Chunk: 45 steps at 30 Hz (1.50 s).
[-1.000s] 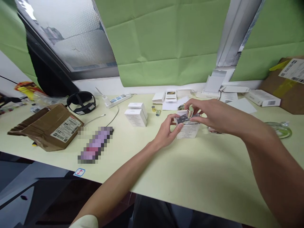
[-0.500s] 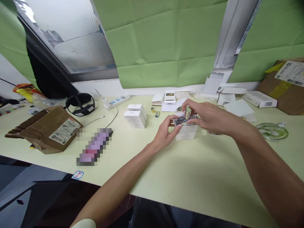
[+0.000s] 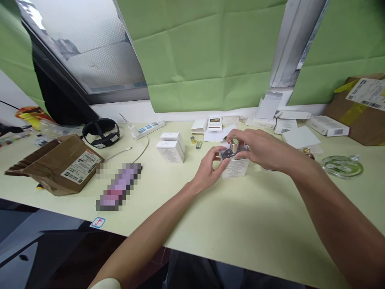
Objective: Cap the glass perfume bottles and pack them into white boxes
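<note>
A white printed carton (image 3: 235, 168) stands upright on the table with its top end open. In its mouth sits a glass perfume bottle (image 3: 231, 153) with a shiny gold cap (image 3: 234, 145), mostly hidden by the carton and my fingers. My left hand (image 3: 209, 166) grips the carton's left top edge between thumb and fingers. From the right, my right hand (image 3: 254, 147) closes around the bottle's top, fingers behind the cap and thumb in front. Whether the bottle rests on the carton's bottom cannot be seen.
Two closed white cartons (image 3: 170, 151) and two small gold caps (image 3: 198, 145) stand left of my hands. Opened white boxes (image 3: 266, 122) line the wall. A green glass bottle (image 3: 342, 166) lies at right. Further left are a pixelated phone (image 3: 120, 186) and a brown parcel (image 3: 64, 162).
The bottle with its gold cap has sunk slightly lower into the carton, my right hand moving down with it. My left hand stays at the carton's edge.
</note>
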Each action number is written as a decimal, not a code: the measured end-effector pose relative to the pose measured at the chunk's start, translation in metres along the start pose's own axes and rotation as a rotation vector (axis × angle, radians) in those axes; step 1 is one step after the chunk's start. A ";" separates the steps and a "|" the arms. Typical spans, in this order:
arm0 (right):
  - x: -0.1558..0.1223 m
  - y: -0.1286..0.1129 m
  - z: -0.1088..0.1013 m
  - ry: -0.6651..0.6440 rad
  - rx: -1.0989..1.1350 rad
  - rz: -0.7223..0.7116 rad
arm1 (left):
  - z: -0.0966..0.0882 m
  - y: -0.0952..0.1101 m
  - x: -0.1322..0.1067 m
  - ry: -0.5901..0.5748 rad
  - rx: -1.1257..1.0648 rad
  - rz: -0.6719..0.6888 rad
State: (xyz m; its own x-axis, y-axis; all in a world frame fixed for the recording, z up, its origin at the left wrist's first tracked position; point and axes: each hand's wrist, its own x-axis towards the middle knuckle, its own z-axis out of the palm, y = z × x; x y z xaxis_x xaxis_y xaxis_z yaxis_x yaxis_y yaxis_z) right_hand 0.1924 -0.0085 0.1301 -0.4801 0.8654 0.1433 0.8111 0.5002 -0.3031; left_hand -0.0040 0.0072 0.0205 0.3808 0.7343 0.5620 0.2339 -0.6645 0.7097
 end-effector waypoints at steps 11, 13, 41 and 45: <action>-0.001 -0.009 -0.002 -0.067 0.076 0.036 | 0.001 0.003 0.000 -0.003 -0.039 -0.011; -0.001 -0.010 -0.002 -0.061 0.086 0.041 | 0.001 0.004 0.000 0.006 -0.034 0.001; 0.010 -0.004 0.012 -0.198 0.080 0.123 | 0.000 0.002 -0.001 -0.027 -0.012 -0.009; 0.000 0.003 -0.003 -0.247 0.138 0.040 | 0.000 0.002 -0.001 -0.039 -0.020 -0.019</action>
State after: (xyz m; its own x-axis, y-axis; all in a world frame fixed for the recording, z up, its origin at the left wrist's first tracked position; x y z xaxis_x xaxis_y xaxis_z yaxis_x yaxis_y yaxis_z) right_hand 0.1955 -0.0067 0.1318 -0.5294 0.8424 -0.1005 0.7860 0.4424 -0.4319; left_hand -0.0044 0.0052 0.0213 0.4113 0.7403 0.5318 0.2238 -0.6476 0.7283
